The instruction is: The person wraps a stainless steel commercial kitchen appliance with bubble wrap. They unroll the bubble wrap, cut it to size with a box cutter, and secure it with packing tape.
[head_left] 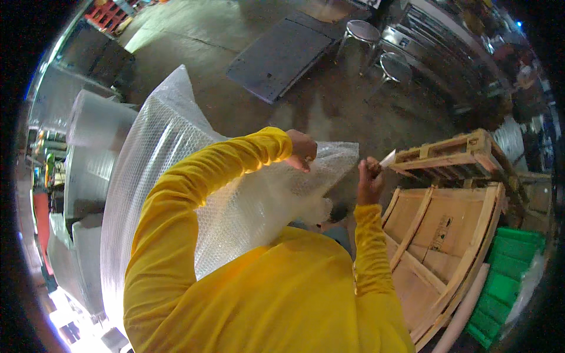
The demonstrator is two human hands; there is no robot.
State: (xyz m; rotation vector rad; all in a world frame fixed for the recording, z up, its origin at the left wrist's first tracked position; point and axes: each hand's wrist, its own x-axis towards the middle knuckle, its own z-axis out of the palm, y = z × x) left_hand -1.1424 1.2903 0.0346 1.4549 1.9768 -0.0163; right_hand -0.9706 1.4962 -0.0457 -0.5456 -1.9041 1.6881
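Note:
A wide sheet of clear bubble wrap (170, 141) spreads in front of me from the left and narrows to a corner on the right. My left hand (301, 151) is closed on the bubble wrap near its far edge, with bent fingers pointing down. To the right of that corner, my right hand (369, 176) is wrapped round a knife (388, 158). Its pale blade points up and to the right, apart from the sheet. The handle is mostly hidden in my fist.
On the right stand a wooden pallet (441, 154), a wood-framed panel (421, 226) and a green plastic crate (500, 276). Ahead, a dark flat board (282, 56) lies on the floor near two round metal stools (363, 29). Large rolls of wrap (97, 120) stand at left.

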